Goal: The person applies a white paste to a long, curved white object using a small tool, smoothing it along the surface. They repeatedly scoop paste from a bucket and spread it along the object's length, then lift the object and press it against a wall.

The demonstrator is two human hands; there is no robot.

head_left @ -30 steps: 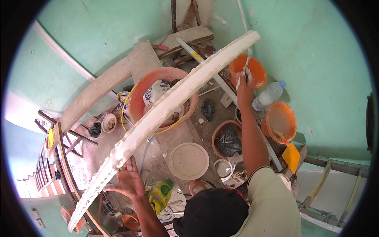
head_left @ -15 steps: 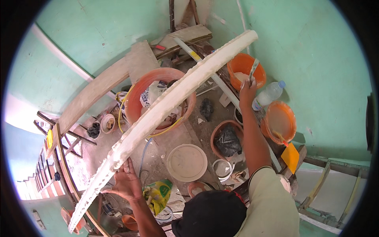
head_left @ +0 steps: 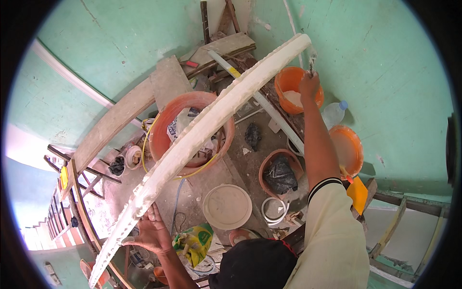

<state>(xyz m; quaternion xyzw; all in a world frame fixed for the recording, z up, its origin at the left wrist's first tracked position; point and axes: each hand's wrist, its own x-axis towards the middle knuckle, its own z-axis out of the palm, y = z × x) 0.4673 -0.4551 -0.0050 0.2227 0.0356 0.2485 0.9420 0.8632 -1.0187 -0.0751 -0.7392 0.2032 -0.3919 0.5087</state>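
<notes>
A long, curved white plaster moulding (head_left: 192, 136) with rough, lumpy edges runs from lower left to upper right across the view. My left hand (head_left: 153, 233) is beneath its lower part, palm up, with fingers and thumb spread. The fingertips reach the moulding's edge; whether they bear any of its weight I cannot tell. Close to the moulding's upper end, my right hand (head_left: 309, 85) is closed around a narrow, plaster-smeared putty knife (head_left: 312, 61) pointing up. An orange bucket (head_left: 290, 107) with white material inside stands just below that hand.
A large reddish tub (head_left: 159, 139) with sacks sits beneath the moulding. Around it are a round white lid-like disc (head_left: 227, 207), a smaller tub with black plastic (head_left: 280, 176), a plastic bottle (head_left: 333, 114) and another orange bucket (head_left: 353, 149). Green walls (head_left: 385, 86) enclose the corner.
My right hand has moved slightly up and right, bringing the putty knife nearer the moulding's upper end. The left hand stays beneath the lower part, fingers still spread.
</notes>
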